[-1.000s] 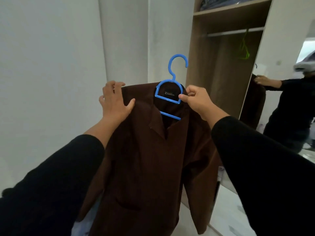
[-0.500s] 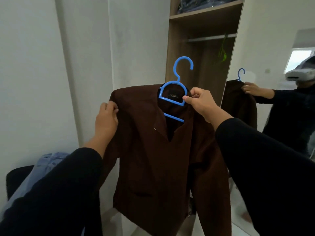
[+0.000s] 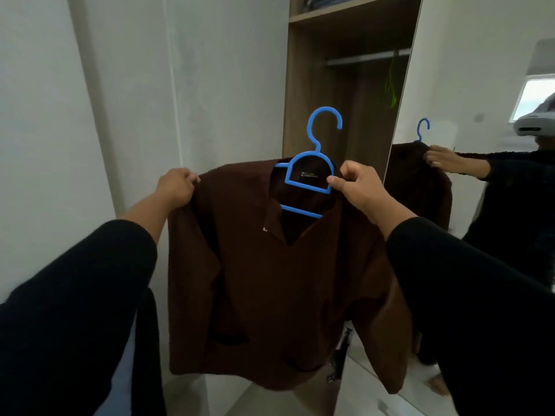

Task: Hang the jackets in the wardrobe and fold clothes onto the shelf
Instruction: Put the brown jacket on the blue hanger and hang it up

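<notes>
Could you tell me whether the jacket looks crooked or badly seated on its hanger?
Slightly: the brown jacket hangs skewed on the blue hanger, its left shoulder bunched in the left hand.

One head-worn camera looks forward, close behind both raised arms.

A home bedroom or dressing corner: an open light-wood wardrobe (image 3: 315, 85) with a metal hanging rail (image 3: 366, 57) and an upper shelf (image 3: 345, 9) stands against plain white walls (image 3: 210, 70), beside a tall mirror (image 3: 480, 85).
</notes>
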